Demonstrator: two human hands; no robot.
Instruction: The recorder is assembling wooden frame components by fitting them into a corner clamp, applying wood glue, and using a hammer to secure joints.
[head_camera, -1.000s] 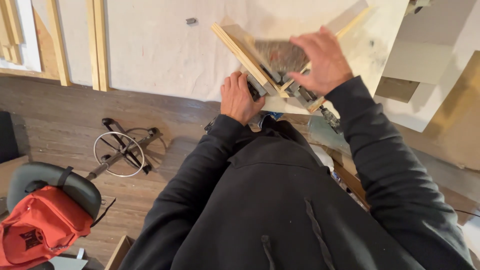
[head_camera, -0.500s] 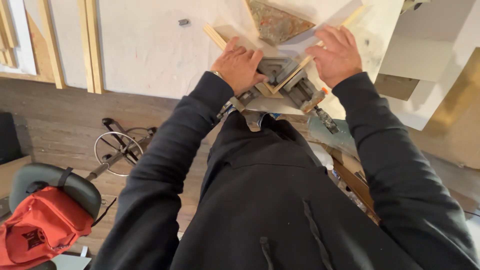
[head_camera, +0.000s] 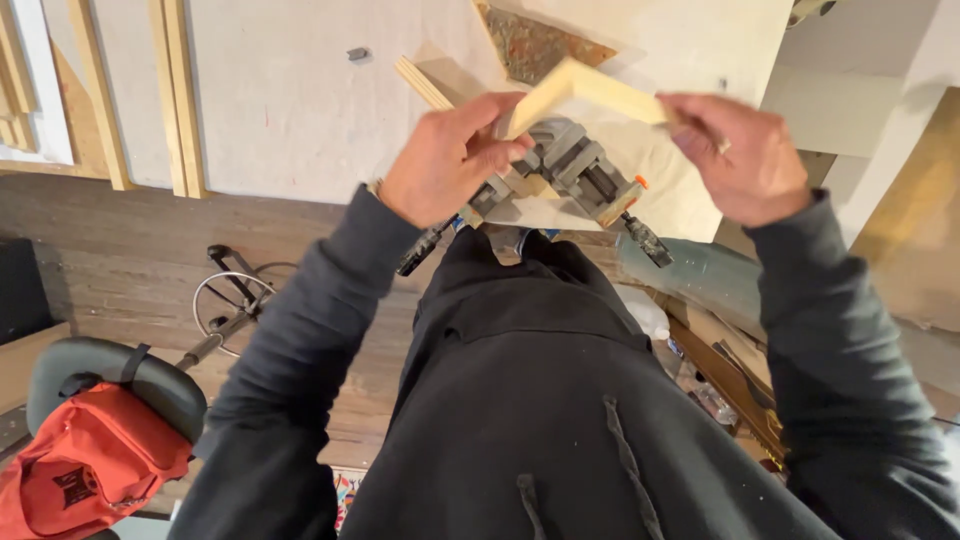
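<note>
Left hand (head_camera: 450, 160) and right hand (head_camera: 745, 155) each grip an end of the mitred wood corner piece (head_camera: 585, 90), lifted at 12 o'clock over the grey corner clamp (head_camera: 570, 170), apparently to seat it.

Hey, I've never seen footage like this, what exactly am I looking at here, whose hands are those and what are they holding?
The camera sits on a person's head and looks down past their dark hooded top, so both hands are their own. The left hand and right hand together hold an L-shaped corner of pale wooden strips. Just below it a grey metal corner clamp rests on a white work surface. On the floor to the left stands a chair with a red bag.
</note>
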